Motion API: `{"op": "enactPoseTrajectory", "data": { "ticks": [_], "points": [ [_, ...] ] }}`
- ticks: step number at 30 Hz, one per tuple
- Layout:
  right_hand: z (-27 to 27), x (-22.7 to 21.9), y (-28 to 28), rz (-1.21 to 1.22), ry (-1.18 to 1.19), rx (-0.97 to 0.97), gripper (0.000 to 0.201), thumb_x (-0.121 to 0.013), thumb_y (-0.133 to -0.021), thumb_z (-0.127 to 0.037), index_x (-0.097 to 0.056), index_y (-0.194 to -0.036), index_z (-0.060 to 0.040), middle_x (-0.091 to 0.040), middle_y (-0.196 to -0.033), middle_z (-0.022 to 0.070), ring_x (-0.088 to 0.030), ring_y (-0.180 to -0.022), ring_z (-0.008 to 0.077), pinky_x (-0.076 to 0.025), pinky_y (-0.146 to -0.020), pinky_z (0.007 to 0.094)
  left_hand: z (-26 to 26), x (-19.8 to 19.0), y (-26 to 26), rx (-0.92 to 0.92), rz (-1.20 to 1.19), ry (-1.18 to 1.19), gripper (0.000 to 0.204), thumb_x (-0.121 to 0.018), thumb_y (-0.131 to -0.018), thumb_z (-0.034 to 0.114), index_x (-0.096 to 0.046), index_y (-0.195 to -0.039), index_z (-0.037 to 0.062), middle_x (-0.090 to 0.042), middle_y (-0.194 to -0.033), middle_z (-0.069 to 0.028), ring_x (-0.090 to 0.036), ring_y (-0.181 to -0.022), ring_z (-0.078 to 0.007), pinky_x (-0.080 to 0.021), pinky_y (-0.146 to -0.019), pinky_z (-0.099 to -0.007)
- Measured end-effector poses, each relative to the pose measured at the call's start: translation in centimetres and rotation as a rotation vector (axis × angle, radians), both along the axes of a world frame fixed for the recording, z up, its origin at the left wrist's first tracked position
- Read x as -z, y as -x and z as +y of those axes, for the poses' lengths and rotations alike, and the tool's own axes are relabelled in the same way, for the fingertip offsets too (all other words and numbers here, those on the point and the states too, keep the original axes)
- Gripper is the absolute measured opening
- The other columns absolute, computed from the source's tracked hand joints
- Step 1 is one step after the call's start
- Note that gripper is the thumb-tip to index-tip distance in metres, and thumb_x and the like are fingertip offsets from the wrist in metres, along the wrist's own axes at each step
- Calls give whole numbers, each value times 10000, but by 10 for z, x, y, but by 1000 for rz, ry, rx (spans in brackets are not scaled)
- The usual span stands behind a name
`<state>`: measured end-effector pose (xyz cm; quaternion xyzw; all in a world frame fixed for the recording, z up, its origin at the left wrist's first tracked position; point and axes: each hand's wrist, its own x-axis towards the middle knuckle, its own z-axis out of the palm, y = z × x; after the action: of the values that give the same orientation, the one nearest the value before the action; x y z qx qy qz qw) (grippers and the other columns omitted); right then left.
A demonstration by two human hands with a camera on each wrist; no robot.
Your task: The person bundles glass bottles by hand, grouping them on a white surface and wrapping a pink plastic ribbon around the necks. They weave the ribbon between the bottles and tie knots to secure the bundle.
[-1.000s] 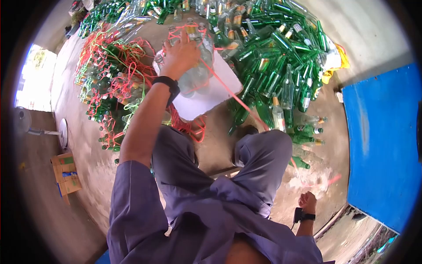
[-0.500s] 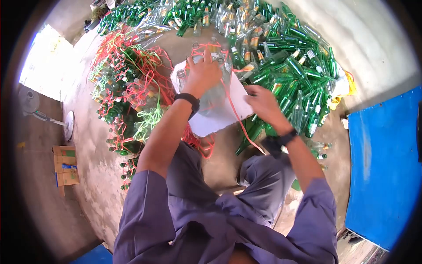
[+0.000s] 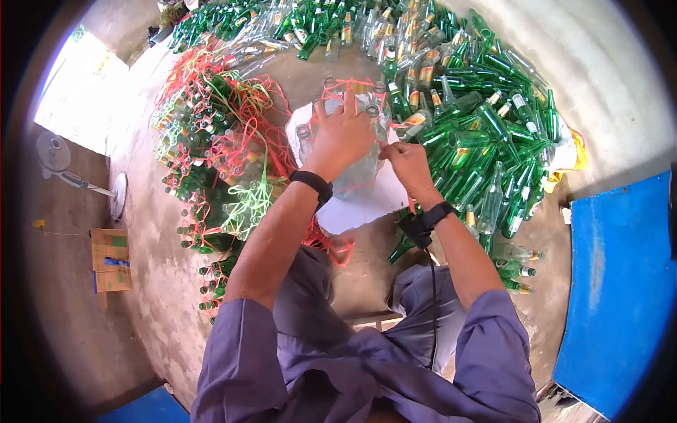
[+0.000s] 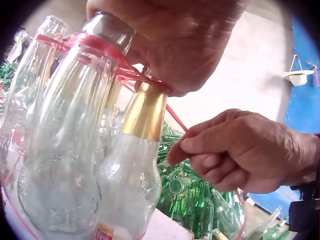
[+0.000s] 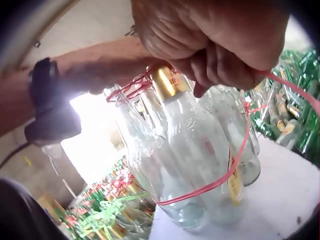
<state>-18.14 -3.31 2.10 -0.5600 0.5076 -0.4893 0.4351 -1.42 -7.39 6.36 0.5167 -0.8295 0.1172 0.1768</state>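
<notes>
A cluster of clear glass bottles (image 3: 361, 173) stands upright on a white board (image 3: 352, 213). Red plastic strap is wound about the necks, and in the right wrist view a loop of red strap (image 5: 202, 191) also circles the bodies. My left hand (image 3: 343, 139) rests over the bottle tops, fingers spread among the necks. At the cluster's right side, my right hand (image 3: 410, 168) pinches a taut length of red strap (image 4: 176, 118) between thumb and finger. One bottle near that strap has gold foil (image 4: 145, 112) on its neck.
Loose green bottles (image 3: 486, 134) and clear ones lie heaped to the right and behind. On the left stand strap-tied bottle bundles with tangled red strap (image 3: 264, 144) and green strap (image 3: 248, 204). A white fan (image 3: 118, 196), a cardboard box (image 3: 111, 261) and a blue panel (image 3: 613, 296) flank the floor.
My right hand has come up from low at the right to the bottles and now pinches the red strap. The left hand stays over the bottle tops. The head view has shifted.
</notes>
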Motion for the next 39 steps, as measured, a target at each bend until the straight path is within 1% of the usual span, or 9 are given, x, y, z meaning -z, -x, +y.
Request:
{"op": "enactPoseTrajectory", "data": {
  "ticks": [6, 12, 17, 21, 23, 26, 28, 35, 39],
  "points": [
    [5, -3, 9, -131, -434, 14, 354, -623, -925, -274, -719, -757, 23, -411, -478, -20, -345, -434, 94, -286, -448, 304, 0, 2, 1, 22, 6, 81, 198, -604, -844, 249, -700, -856, 76, -486, -1369, -311, -674, -910, -288, -296, -972, -723],
    [17, 2, 5, -149, -377, -21, 377, -632, -927, -291, -704, -728, 21, -479, -515, 3, -384, -489, 98, -330, -484, 298, -2, 3, 1, 16, -3, 72, 240, -581, -890, 263, -675, -879, 42, -492, -1377, -283, -674, -900, -316, -294, -972, -693],
    [18, -10, 9, -92, -340, 6, 375, -623, -930, -281, -708, -727, 22, -504, -520, 25, -407, -503, 92, -344, -492, 303, -1, -1, 1, -39, 82, -8, 352, -602, -878, 280, -582, -1103, 10, -498, -1408, -241, -680, -934, -305, -294, -997, -649],
    [18, -12, 15, -46, -309, 7, 365, -605, -955, -252, -670, -750, 42, -401, -511, -32, -316, -408, 70, -245, -399, 260, 2, -8, 1, -34, 55, -36, 451, -611, -860, 287, -522, -1193, -4, -487, -1432, -229, -679, -971, -286, -289, -1020, -632],
    [17, -12, 17, -12, -281, 5, 365, -604, -954, -250, -674, -747, 42, -423, -518, -26, -326, -410, 72, -253, -403, 266, 2, -11, 2, -98, -25, -188, 545, -628, -865, 328, -476, -1297, 33, -383, -1526, -192, -629, -1146, -289, -263, -1070, -619],
    [15, -13, 21, 46, -106, -2, 350, -611, -940, -240, -684, -733, 33, -476, -537, -6, -379, -445, 90, -300, -436, 287, 2, -12, 0, -89, -23, -197, 561, -621, -865, 327, -477, -1315, 24, -379, -1532, -183, -621, -1165, -279, -251, -1083, -612],
    [13, -25, 27, 208, -29, 15, 336, -608, -931, -227, -692, -755, 47, -556, -555, 170, -481, -477, 195, -425, -531, 362, 1, -11, 0, -98, -13, -194, 570, -619, -866, 332, -477, -1320, 17, -376, -1534, -181, -615, -1174, -275, -247, -1088, -607],
    [19, -11, 19, 381, 176, -18, 328, -613, -931, -210, -660, -728, 43, -575, -613, 210, -534, -500, 274, -447, -553, 380, -1, -6, 1, -118, -11, -140, 600, -624, -858, 342, -477, -1324, -8, -390, -1527, -184, -609, -1171, -271, -246, -1096, -593],
    [29, -23, 12, 223, 142, 11, 299, -618, -930, -193, -665, -739, 32, -593, -634, 218, -553, -525, 342, -444, -543, 403, 3, -15, -1, -93, 10, -154, 582, -638, -847, 326, -488, -1298, -9, -411, -1513, -189, -617, -1146, -276, -248, -1100, -586]
  ]
}}
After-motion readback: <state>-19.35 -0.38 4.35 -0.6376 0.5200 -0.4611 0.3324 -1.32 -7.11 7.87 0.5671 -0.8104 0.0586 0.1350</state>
